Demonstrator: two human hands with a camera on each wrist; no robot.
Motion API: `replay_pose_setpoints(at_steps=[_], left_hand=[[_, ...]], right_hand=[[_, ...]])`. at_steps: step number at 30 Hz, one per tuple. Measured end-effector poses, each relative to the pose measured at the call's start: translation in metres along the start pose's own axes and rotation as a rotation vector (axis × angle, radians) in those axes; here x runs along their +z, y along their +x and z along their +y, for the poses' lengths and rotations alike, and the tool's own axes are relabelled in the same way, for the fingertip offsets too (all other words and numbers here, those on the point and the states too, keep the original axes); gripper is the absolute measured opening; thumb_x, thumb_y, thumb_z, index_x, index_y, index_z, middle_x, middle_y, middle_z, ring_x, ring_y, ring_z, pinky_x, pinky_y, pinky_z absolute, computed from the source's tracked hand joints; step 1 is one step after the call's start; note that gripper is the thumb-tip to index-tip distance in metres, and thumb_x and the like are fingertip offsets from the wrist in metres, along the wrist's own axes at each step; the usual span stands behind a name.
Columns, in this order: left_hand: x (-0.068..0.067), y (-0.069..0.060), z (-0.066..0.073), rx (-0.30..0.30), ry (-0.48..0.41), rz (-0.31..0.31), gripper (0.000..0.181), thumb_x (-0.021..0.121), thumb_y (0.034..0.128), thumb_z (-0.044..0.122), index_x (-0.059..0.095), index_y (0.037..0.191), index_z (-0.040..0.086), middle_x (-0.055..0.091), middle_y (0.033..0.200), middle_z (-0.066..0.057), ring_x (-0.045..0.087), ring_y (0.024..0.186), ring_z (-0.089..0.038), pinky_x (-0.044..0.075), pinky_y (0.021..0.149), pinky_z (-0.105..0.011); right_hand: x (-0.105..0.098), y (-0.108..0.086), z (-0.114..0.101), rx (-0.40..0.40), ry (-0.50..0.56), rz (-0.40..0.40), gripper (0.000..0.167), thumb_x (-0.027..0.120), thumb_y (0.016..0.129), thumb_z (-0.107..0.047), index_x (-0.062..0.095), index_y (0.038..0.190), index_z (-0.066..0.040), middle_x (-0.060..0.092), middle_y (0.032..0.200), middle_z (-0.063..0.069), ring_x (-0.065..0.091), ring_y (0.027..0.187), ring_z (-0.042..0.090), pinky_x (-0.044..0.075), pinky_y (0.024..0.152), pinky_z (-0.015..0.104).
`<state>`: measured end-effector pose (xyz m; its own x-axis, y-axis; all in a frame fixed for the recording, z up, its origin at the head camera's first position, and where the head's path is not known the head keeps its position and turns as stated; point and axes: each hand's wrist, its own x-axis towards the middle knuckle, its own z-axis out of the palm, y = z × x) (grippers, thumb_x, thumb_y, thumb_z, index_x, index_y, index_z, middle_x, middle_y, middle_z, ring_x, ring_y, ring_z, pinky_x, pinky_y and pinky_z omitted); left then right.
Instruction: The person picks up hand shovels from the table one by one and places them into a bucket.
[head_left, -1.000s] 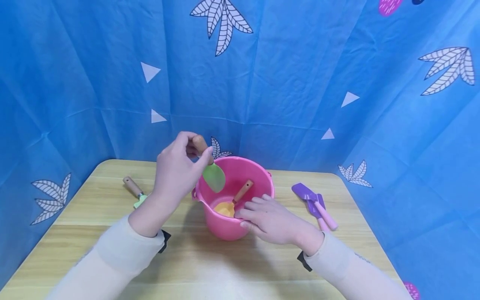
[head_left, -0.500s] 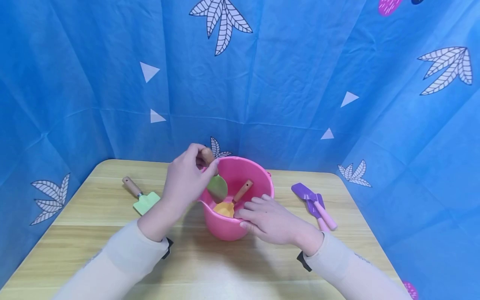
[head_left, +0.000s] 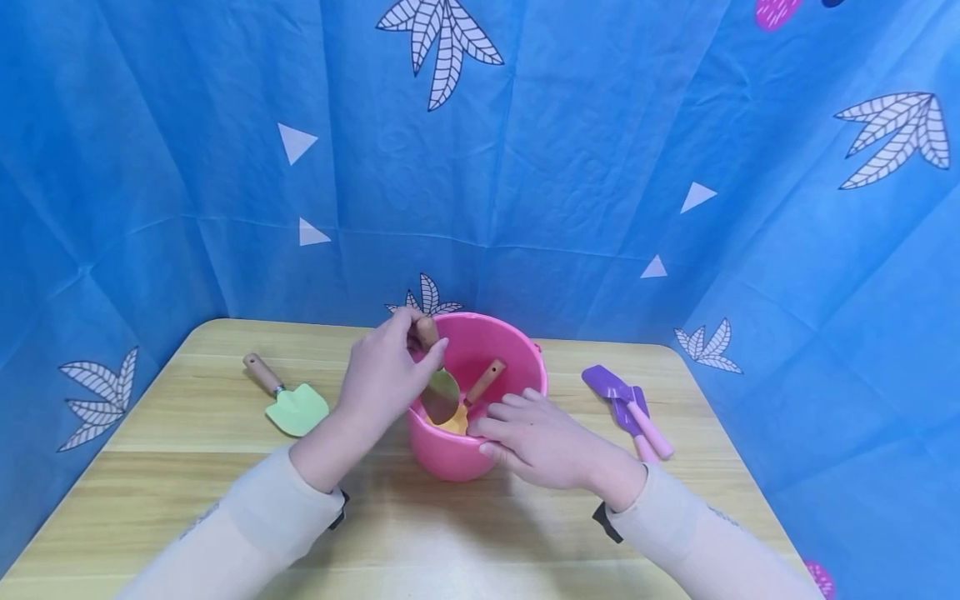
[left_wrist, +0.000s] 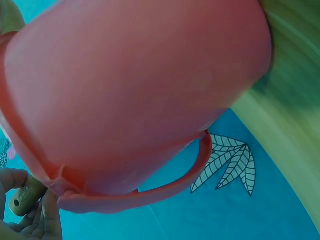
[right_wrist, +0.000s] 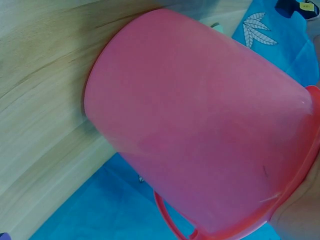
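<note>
A pink bucket (head_left: 453,458) stands upright on the table. My left hand (head_left: 382,371) pinches the wooden handle of a green toy shovel (head_left: 441,397), whose blade points down inside the bucket's mouth. In the left wrist view the end of that wooden handle (left_wrist: 25,197) shows between thumb and fingers beside the bucket's rim. My right hand (head_left: 551,442) grips the near right rim, fingers inside and thumb outside. Within the bucket lies a yellow toy tool (head_left: 456,421) with a wooden handle leaning up; its head is partly hidden by the green shovel.
Left of the bucket lies a light green toy shovel (head_left: 297,410) with a wooden handle. To the right, purple toy tools (head_left: 609,383) with pink handles lie crossed. A blue patterned curtain (head_left: 585,167) hangs behind the wooden table (head_left: 180,483).
The left hand has moved right and down, lowering the green shovel into the bucket. The light green shovel at left has come into full view. My right hand stays on the rim.
</note>
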<state>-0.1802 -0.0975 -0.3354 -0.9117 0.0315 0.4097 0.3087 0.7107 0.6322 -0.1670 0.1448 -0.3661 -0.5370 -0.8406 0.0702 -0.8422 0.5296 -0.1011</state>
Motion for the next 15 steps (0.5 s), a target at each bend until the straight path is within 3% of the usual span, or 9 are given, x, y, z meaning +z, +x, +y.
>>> replay_pose_setpoints(at_steps=[8,15], left_hand=[[0.007,0.001,-0.002,-0.027,0.047,-0.094,0.034,0.079,0.0869,0.028,0.054,0.106,0.014,0.062,0.086,-0.001,0.063,0.074,-0.017,0.059,0.065,-0.032],[0.012,0.003,-0.004,-0.008,0.065,-0.123,0.034,0.081,0.0854,0.026,0.054,0.103,0.015,0.061,0.083,-0.001,0.062,0.072,-0.017,0.058,0.067,-0.032]], right_hand=[[0.0,0.0,0.0,-0.008,-0.014,0.003,0.029,0.049,0.104,-0.042,0.06,0.129,-0.031,0.062,0.12,-0.013,0.052,0.116,0.008,0.04,0.099,0.035],[0.0,0.0,0.001,-0.005,-0.01,0.003,0.029,0.051,0.103,-0.042,0.06,0.129,-0.031,0.062,0.12,-0.013,0.052,0.116,0.008,0.04,0.099,0.035]])
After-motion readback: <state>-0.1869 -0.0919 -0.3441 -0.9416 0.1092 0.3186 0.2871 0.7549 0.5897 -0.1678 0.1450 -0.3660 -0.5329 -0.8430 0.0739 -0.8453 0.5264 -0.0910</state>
